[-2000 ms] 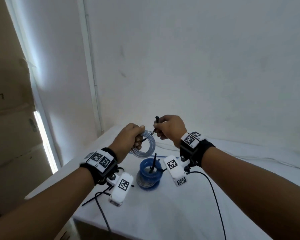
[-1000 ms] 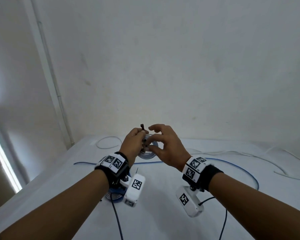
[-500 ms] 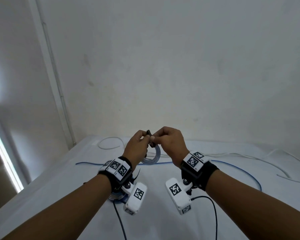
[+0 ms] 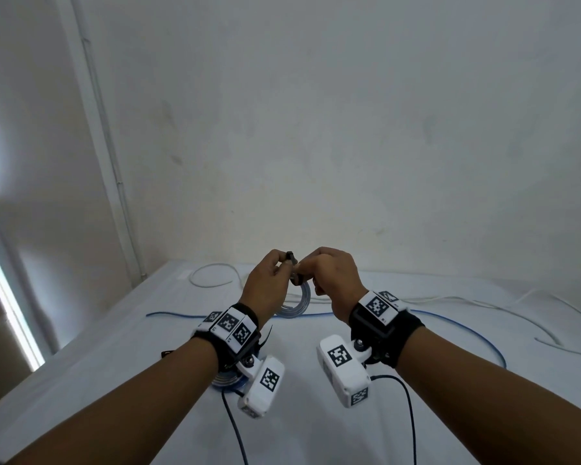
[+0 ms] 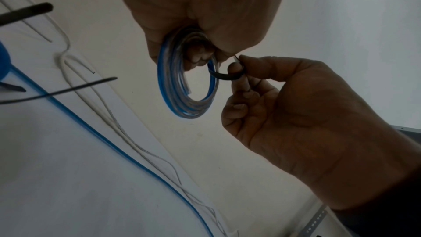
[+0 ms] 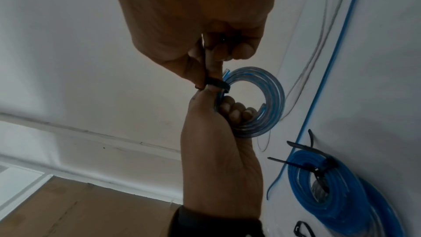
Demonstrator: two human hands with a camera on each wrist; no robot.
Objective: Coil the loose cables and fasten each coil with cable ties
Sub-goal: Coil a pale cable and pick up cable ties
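Soft daylight from a bright strip at left, dim backlit wrist views, wide-angle bending at edges.

clear glossy plastic tubing coil (image 5: 189, 86) with blue streaks, smooth matt black plastic cable tie (image 5: 224, 76), shiny blue plastic coil (image 6: 318, 183), desk (image 4: 148, 364) looks like matt white cloth, walls kinda scuffed matt paint
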